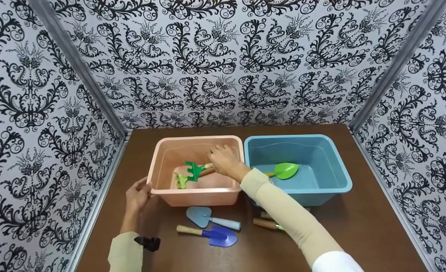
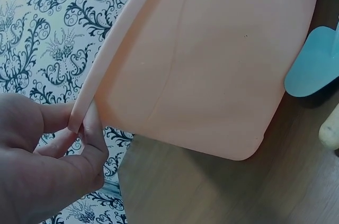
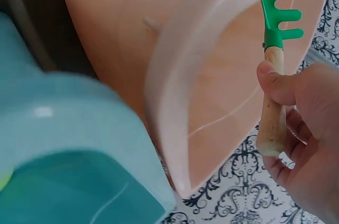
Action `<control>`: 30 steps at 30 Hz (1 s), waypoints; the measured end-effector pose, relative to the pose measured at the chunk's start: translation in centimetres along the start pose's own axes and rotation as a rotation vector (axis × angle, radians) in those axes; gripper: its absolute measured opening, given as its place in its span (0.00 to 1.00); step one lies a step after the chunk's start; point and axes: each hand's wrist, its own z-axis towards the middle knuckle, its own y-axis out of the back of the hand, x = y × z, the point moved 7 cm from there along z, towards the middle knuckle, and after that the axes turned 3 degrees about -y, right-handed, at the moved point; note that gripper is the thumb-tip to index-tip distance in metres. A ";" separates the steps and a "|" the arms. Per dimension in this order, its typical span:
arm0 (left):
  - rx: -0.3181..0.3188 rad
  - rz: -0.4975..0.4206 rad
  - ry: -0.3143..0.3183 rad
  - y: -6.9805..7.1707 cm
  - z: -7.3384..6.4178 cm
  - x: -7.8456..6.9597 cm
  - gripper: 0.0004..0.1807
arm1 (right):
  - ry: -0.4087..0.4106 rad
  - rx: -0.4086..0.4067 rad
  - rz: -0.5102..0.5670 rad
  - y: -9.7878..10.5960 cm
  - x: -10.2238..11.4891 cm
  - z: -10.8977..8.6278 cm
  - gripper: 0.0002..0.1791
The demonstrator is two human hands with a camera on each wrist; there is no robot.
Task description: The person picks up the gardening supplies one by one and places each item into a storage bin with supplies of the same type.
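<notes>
My right hand [image 1: 226, 160] grips the wooden handle of a green hand rake [image 1: 194, 170] over the peach basin [image 1: 198, 191]. In the right wrist view the thumb lies along that handle, and the green rake head [image 3: 274, 38] points away from the hand. A light green rake [image 1: 181, 181] lies on the basin's floor, overlapped by the green one. At the basin's front left corner, my left hand [image 1: 137, 196] pinches the rim; the left wrist view shows thumb and fingers on either side of the peach rim [image 2: 114, 46].
To the right stands a blue basin [image 1: 340, 170] holding a light green trowel [image 1: 286, 170]. In front lie a light blue trowel [image 1: 200, 216], a dark blue shovel [image 1: 223, 237] and a wooden-handled tool [image 1: 266, 223] partly hidden by the right sleeve. Patterned walls enclose the brown table [image 1: 162, 253].
</notes>
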 end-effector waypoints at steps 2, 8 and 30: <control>0.004 -0.007 -0.006 0.1 0.0 0.0 0.26 | -0.005 0.011 -0.006 -0.5 0.1 0.0 0.16; 0.005 -0.014 -0.031 0.3 -0.1 -0.3 0.26 | 0.021 0.036 -0.016 -1.3 0.4 0.4 0.12; 0.014 0.006 -0.045 0.0 -0.1 -0.4 0.25 | -0.015 0.114 -0.029 -3.1 1.1 1.4 0.11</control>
